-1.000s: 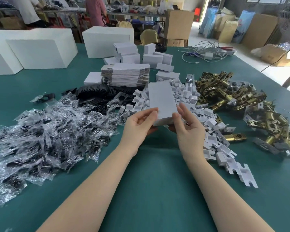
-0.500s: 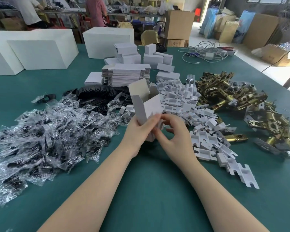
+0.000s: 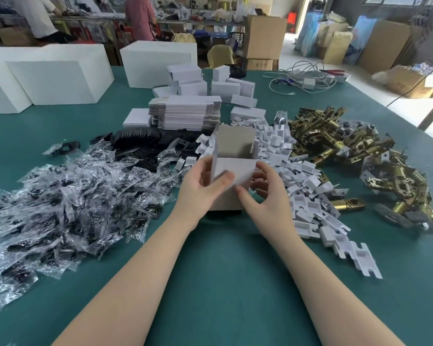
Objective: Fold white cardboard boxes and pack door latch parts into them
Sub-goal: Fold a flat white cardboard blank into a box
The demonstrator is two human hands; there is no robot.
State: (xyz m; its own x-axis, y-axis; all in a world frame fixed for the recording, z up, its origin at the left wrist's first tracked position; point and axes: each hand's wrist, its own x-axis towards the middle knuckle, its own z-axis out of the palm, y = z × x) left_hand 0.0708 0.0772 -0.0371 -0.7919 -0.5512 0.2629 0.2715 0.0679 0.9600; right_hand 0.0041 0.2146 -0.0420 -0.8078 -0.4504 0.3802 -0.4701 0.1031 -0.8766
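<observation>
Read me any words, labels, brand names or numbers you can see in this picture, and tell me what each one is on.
No text can be read.
The white box held by the left hand and right hand: blank faces.
Stack of flat box blanks: blank.
Brown carton behind the table: marks too blurred to read.

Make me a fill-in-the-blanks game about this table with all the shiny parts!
1. Both hands, left hand and right hand, hold one small cardboard ____.
2. The table cover is ____ in colour.
3. The brass latches lie on the person's ____ side.
4. The plastic bags hold ____ parts.

Missing words: box; green; right; black
</observation>
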